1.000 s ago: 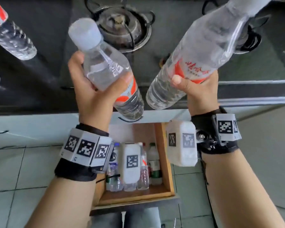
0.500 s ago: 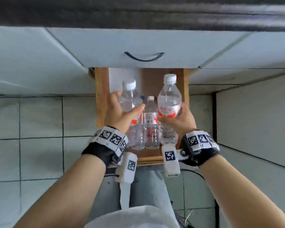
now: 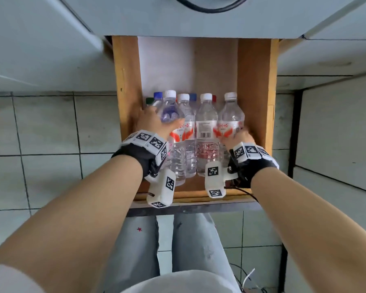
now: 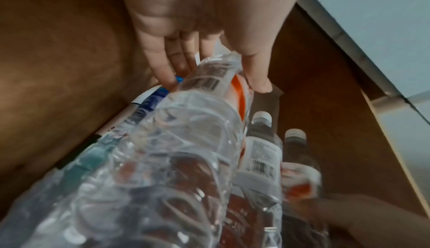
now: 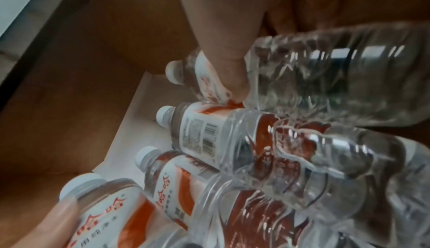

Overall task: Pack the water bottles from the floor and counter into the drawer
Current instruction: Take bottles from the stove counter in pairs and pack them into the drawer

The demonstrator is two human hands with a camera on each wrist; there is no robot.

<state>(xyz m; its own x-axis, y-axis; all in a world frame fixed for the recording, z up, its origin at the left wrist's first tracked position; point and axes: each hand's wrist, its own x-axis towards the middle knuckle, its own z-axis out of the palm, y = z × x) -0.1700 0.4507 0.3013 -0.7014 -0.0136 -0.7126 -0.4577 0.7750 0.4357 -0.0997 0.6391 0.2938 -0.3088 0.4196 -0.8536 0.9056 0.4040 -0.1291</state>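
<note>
Both arms are reaching down into the open wooden drawer (image 3: 254, 98). The left hand (image 3: 154, 123) is wrapping around the leftmost clear plastic water bottle with a white cap (image 3: 170, 115), the right hand (image 3: 240, 137) is gripping the rightmost red-labelled bottle (image 3: 230, 117). Two more white-capped bottles (image 3: 206, 123) are standing between them, with blue-, green- and red-capped ones crowding just behind.

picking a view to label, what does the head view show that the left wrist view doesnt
Only the head view: both hands, left and right, the tiled floor, blue and green bottle caps.
Only the left wrist view: the left hand's palm and fingers along its clear plastic bottle.
Both: the wooden drawer and red-labelled bottles.
</note>
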